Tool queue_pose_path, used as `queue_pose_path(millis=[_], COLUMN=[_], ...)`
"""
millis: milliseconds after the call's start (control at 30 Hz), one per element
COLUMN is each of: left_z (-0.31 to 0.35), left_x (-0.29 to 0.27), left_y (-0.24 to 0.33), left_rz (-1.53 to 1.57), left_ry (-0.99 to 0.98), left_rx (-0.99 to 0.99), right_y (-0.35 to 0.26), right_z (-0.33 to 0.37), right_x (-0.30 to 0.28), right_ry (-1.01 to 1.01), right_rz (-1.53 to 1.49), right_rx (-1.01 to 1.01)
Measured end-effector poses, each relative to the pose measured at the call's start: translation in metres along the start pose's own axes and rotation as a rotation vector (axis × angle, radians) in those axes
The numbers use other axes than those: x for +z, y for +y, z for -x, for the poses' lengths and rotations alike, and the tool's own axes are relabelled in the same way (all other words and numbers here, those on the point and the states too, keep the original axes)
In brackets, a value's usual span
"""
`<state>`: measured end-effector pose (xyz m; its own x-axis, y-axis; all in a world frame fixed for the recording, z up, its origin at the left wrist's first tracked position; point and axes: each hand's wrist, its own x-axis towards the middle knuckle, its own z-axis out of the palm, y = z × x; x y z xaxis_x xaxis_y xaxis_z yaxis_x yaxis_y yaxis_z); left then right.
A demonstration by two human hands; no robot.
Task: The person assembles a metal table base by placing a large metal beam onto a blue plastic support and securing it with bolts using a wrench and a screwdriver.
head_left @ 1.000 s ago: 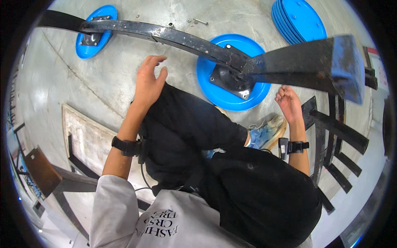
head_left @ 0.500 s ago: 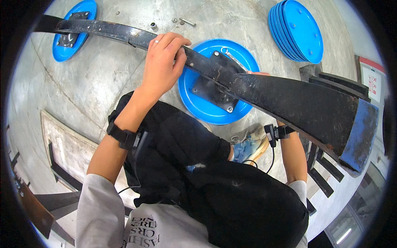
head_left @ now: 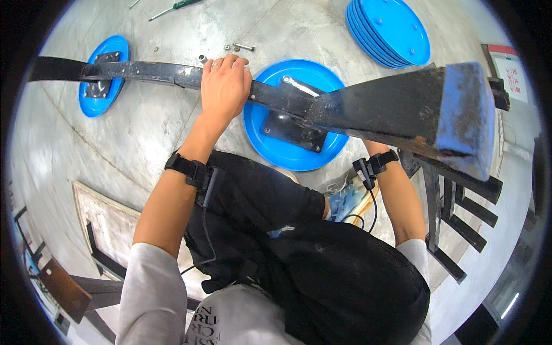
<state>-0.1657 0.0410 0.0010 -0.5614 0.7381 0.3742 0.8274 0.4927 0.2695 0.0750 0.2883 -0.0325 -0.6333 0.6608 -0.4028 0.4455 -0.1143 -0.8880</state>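
Observation:
A long black steel bar (head_left: 282, 98) with a wide, blue-tipped end lies across my view. My left hand (head_left: 226, 86) is closed over its middle, fingers curled past the far edge. My right hand (head_left: 375, 147) reaches behind the wide end; only the wrist side shows, and its fingers are hidden. Beneath the bar lies a round blue disc (head_left: 261, 150) with a black mounting plate (head_left: 296, 133) on it. A combination wrench (head_left: 302, 86) rests by that plate's far edge. Toward the bar's left end, another blue disc (head_left: 118, 45) sits behind a second black plate (head_left: 101, 89).
A stack of blue discs (head_left: 397, 29) stands at far right. A bolt (head_left: 244, 47), a socket (head_left: 203, 58) and a green-handled screwdriver (head_left: 184, 3) lie on the concrete floor. Black steel parts (head_left: 454, 207) stand to my right; a pale board (head_left: 103, 210) is at left.
My view has shifted, bringing the screwdriver into sight. The bar's blue-tipped end sits higher and further left in view. My right fingertips, earlier showing past the bar's far edge, are now hidden.

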Motion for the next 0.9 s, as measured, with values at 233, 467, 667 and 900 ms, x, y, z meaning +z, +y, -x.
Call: queue_pose_path(millis=[233,467,667,900], left_z=[-0.001,-0.001,-0.002,-0.001], left_x=[-0.003,-0.005,-0.006,-0.009], left_y=[-0.002,0.000,0.002,0.004], left_rz=[-0.039,-0.031,-0.066,-0.044], left_ry=[-0.060,-0.095,-0.089,-0.104], left_rx=[0.007,-0.001,-0.011,-0.029], right_y=[-0.008,-0.013,-0.022,-0.024], right_z=[0.003,0.001,-0.013,-0.041], right_x=[0.006,0.000,-0.005,0.017], right_ry=[0.015,-0.067,-0.184,-0.290], right_rz=[0.045,0.227,0.446,0.698], right_rx=[-0.046,-0.035,-0.044,-0.177])
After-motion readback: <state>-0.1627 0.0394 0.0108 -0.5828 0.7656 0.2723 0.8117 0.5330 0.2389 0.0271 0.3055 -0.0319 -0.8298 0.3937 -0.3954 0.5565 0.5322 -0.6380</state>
